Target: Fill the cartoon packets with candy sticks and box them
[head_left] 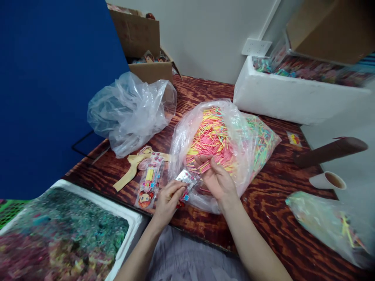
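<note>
An open clear plastic bag (178, 144) full of thin pink, yellow and green sticks (209, 132) sits at the middle of the table. My right hand (216, 177) is at its near edge, palm up, fingers curled round a few pink and yellow sticks. Just to the left, my left hand (170, 199) pinches a small printed packet (187, 178) with a silvery top. Left of that hand lies a filled packet (149, 183) with yellow sticks and a cartoon face, beside a cream-coloured cut-out figure (130, 169).
A crumpled clear bag (131, 113) and a cardboard box (152, 72) stand at the back left. Foam boxes are at the right back (263, 91) and left front (129, 218). A paper cup (320, 181), brown tube (331, 152) and another bag (319, 220) are on the right.
</note>
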Tool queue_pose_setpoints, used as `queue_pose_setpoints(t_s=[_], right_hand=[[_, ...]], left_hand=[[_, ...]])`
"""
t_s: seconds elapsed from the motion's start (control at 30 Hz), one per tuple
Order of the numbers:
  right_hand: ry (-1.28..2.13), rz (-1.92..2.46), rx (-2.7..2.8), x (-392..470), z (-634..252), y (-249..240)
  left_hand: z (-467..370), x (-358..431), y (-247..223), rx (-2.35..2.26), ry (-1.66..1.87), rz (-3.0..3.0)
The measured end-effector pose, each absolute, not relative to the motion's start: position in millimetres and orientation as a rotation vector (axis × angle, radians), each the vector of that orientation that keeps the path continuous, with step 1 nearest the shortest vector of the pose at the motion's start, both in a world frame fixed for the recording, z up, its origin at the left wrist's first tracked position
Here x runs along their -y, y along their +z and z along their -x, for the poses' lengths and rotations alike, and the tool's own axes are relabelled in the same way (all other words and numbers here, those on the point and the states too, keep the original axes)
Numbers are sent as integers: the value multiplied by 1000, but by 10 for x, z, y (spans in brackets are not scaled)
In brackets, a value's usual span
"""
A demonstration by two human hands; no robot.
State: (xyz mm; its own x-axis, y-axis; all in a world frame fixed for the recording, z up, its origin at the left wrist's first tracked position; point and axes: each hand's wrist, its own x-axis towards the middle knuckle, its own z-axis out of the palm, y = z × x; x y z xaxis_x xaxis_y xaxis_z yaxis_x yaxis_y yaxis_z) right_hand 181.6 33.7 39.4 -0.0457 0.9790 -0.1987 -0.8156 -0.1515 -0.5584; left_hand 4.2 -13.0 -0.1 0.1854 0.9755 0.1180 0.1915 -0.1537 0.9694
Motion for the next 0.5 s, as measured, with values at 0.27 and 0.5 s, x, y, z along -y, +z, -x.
queue_pose_setpoints(t_s=[0.27, 0.5], right_hand=[[1631, 953, 688, -111, -1697, 467], [1315, 1162, 1070, 60, -1649, 627]], left_hand=[[-66, 166, -32, -1145, 1115, -1441], [-61, 180, -38, -1166, 1190, -1352]])
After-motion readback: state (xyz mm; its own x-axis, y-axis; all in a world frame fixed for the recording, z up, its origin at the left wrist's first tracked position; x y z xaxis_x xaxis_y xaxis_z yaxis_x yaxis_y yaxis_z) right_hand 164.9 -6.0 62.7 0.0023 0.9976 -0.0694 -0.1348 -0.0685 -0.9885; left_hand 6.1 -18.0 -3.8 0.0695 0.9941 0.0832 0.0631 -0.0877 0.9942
